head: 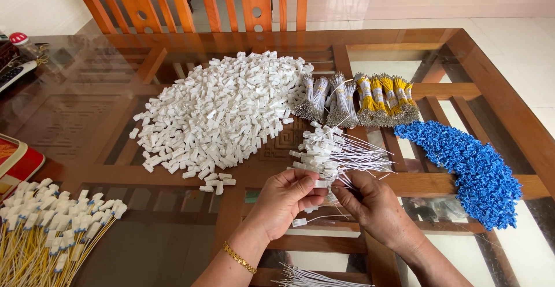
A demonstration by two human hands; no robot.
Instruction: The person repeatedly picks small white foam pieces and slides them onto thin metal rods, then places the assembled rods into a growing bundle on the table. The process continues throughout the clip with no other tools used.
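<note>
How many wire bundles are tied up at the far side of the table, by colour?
White tied wire bundles: 4
Yellow tied wire bundles: 4
Total: 8

Loose white plastic connector housings, the blue plastic connector pile and the finished white wires by the hands are too many to count.

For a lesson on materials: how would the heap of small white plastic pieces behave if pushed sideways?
The white heap would probably spread rather than slide whole: the pieces lie loose, with strays at its edge. They look light, and the glass table looks smooth, so they would likely skid easily.
</note>
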